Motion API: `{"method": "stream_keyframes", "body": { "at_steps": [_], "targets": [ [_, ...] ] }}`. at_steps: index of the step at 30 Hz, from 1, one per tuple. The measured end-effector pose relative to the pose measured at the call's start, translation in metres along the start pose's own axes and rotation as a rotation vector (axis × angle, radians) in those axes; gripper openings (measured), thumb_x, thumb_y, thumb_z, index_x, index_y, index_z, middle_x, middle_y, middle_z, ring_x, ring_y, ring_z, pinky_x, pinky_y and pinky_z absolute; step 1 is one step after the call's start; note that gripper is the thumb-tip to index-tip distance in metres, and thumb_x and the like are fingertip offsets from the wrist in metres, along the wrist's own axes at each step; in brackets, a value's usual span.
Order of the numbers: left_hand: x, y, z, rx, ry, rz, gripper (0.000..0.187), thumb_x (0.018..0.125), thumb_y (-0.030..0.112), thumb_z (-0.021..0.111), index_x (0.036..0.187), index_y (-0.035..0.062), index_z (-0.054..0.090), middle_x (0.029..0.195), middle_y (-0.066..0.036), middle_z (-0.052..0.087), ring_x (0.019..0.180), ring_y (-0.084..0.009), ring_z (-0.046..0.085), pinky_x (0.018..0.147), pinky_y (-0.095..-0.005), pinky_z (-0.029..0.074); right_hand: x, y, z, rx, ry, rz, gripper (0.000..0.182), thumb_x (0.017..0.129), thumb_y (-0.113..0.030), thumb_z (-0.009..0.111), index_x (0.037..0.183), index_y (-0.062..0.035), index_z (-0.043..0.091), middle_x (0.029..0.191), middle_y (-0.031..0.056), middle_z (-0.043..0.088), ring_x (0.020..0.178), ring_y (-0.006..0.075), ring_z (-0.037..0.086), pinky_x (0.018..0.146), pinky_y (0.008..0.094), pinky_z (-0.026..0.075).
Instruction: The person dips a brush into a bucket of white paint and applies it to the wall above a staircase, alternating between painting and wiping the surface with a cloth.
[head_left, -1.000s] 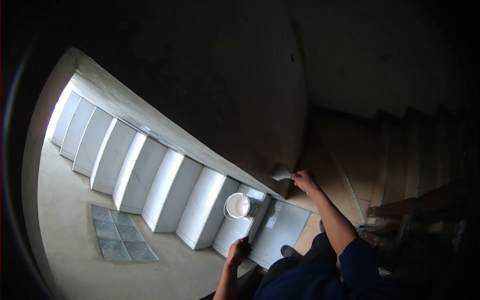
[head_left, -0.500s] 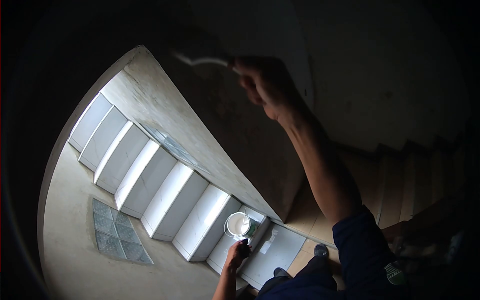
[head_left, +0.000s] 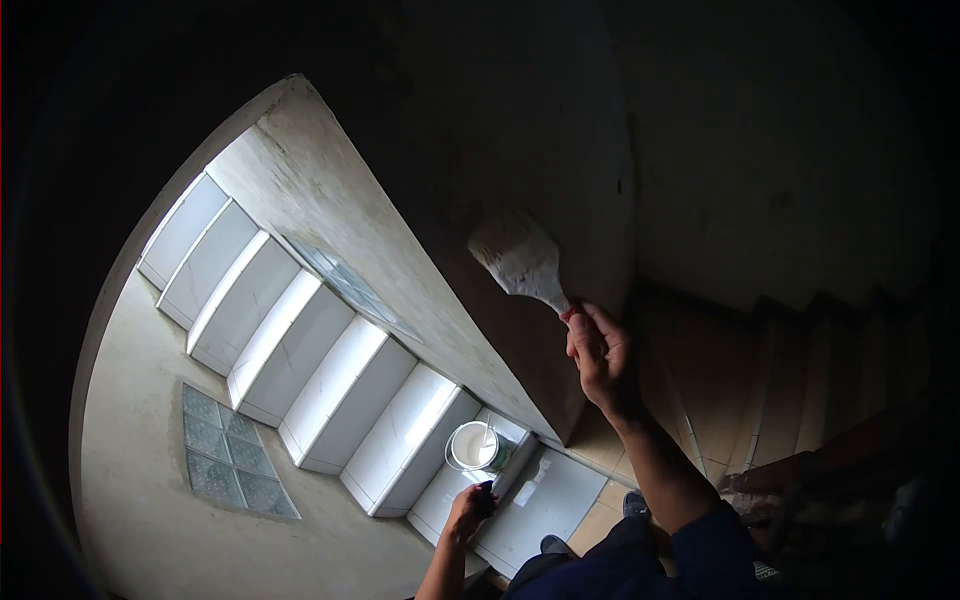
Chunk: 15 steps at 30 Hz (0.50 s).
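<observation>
A wide paintbrush (head_left: pixel 528 268), coated in white with a reddish patch at its handle, points up and left in front of the dark wall (head_left: pixel 500 160). My right hand (head_left: pixel 604 358) is closed around its handle. Lower down, my left hand (head_left: pixel 468 510) is curled around a small dark object (head_left: pixel 485 497) whose kind I cannot tell. Just beyond that hand stands a white bucket (head_left: pixel 455 447) with pale contents. A thin stick (head_left: pixel 488 432) leans in it, and its wire handle hangs at the side.
White tiled stairs (head_left: pixel 310 370) climb to the upper left beside a plastered wall (head_left: pixel 390 240) and a glass-block window (head_left: pixel 235 455). Darker brown steps (head_left: pixel 790 370) lie at right. My feet (head_left: pixel 635 505) are near the white landing (head_left: pixel 540 510).
My right hand has come down and slightly right with the brush, which now shows broadside instead of blurred. My left hand stays by the bucket.
</observation>
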<state>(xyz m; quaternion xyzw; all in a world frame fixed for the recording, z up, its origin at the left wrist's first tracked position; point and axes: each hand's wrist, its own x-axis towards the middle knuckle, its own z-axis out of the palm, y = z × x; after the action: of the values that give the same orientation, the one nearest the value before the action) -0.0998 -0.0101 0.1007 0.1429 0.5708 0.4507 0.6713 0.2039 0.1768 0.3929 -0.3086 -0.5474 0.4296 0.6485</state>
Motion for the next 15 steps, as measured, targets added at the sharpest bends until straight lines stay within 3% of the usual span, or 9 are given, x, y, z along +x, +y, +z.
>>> {"method": "stream_keyframes", "body": {
  "at_steps": [1, 4, 6, 7, 8, 12, 13, 15],
  "targets": [
    [0.001, 0.003, 0.002, 0.004, -0.010, 0.016, 0.034, 0.089, 0.027, 0.046, 0.116, 0.0050, 0.047, 0.094, -0.017, 0.061, 0.077, -0.0269, 0.060, 0.066, -0.0366, 0.048, 0.008, -0.020, 0.010, -0.120, 0.020, -0.168, 0.022, 0.097, -0.014, 0.048, 0.107, 0.0027, 0.058, 0.065, 0.0033, 0.053, 0.060, 0.0107, 0.055, 0.058, 0.0233, 0.045],
    [0.001, 0.007, 0.006, 0.020, -0.017, 0.050, 0.034, 0.089, 0.027, 0.046, 0.115, 0.0049, 0.048, 0.094, -0.017, 0.061, 0.077, -0.0270, 0.060, 0.066, -0.0363, 0.048, 0.022, -0.040, 0.042, -0.499, 0.196, -0.628, 0.034, 0.093, -0.006, 0.046, 0.125, 0.0060, 0.046, 0.085, 0.0148, 0.058, 0.074, 0.0250, 0.062, 0.064, 0.0310, 0.051],
    [0.000, 0.007, 0.006, 0.014, -0.006, 0.050, 0.035, 0.091, 0.026, 0.044, 0.117, 0.0032, 0.048, 0.093, -0.017, 0.062, 0.076, -0.0260, 0.060, 0.065, -0.0356, 0.048, 0.011, -0.039, 0.070, -0.602, 0.116, -0.568, 0.057, 0.085, 0.001, 0.047, 0.139, 0.0079, 0.028, 0.103, 0.0248, 0.052, 0.087, 0.0363, 0.060, 0.069, 0.0373, 0.052],
    [-0.001, 0.005, 0.003, 0.002, 0.002, 0.044, 0.036, 0.092, 0.025, 0.042, 0.119, 0.0015, 0.048, 0.092, -0.017, 0.062, 0.075, -0.0249, 0.060, 0.065, -0.0351, 0.048, 0.006, -0.035, 0.087, -0.643, 0.060, -0.483, 0.069, 0.080, 0.002, 0.050, 0.143, 0.0064, 0.020, 0.106, 0.0279, 0.049, 0.090, 0.0374, 0.058, 0.071, 0.0375, 0.052],
    [-0.001, 0.004, 0.001, -0.010, 0.010, 0.038, 0.037, 0.093, 0.023, 0.041, 0.121, -0.0003, 0.047, 0.091, -0.016, 0.063, 0.074, -0.0239, 0.060, 0.065, -0.0346, 0.048, 0.002, -0.032, 0.106, -0.605, 0.076, -0.474, 0.056, 0.089, 0.001, 0.049, 0.138, 0.0132, 0.025, 0.101, 0.0262, 0.051, 0.088, 0.0348, 0.058, 0.071, 0.0367, 0.052],
    [-0.007, -0.001, -0.016, -0.066, 0.028, 0.038, 0.037, 0.093, 0.024, 0.040, 0.120, 0.0003, 0.047, 0.090, -0.017, 0.063, 0.072, -0.0253, 0.060, 0.064, -0.0352, 0.048, -0.005, -0.012, 0.175, -0.519, 0.080, -0.421, 0.065, 0.090, -0.002, 0.048, 0.138, 0.0185, 0.009, 0.103, 0.0314, 0.046, 0.091, 0.0351, 0.052, 0.073, 0.0367, 0.051],
    [-0.006, -0.006, -0.026, -0.079, 0.032, 0.040, 0.037, 0.093, 0.024, 0.040, 0.120, 0.0004, 0.047, 0.090, -0.017, 0.063, 0.072, -0.0257, 0.060, 0.064, -0.0354, 0.048, -0.006, -0.017, 0.187, -0.483, 0.045, -0.328, 0.067, 0.091, -0.004, 0.047, 0.138, 0.0193, 0.006, 0.111, 0.0351, 0.044, 0.092, 0.0359, 0.052, 0.075, 0.0371, 0.052],
    [-0.008, -0.010, -0.041, -0.088, 0.049, 0.039, 0.037, 0.092, 0.024, 0.039, 0.119, 0.0008, 0.046, 0.089, -0.018, 0.062, 0.072, -0.0276, 0.060, 0.063, -0.0366, 0.048, -0.003, -0.001, 0.208, -0.506, 0.081, -0.358, 0.067, 0.088, -0.003, 0.046, 0.137, 0.0212, 0.006, 0.125, 0.0405, 0.036, 0.096, 0.0392, 0.052, 0.077, 0.0397, 0.052]
  ]
}}
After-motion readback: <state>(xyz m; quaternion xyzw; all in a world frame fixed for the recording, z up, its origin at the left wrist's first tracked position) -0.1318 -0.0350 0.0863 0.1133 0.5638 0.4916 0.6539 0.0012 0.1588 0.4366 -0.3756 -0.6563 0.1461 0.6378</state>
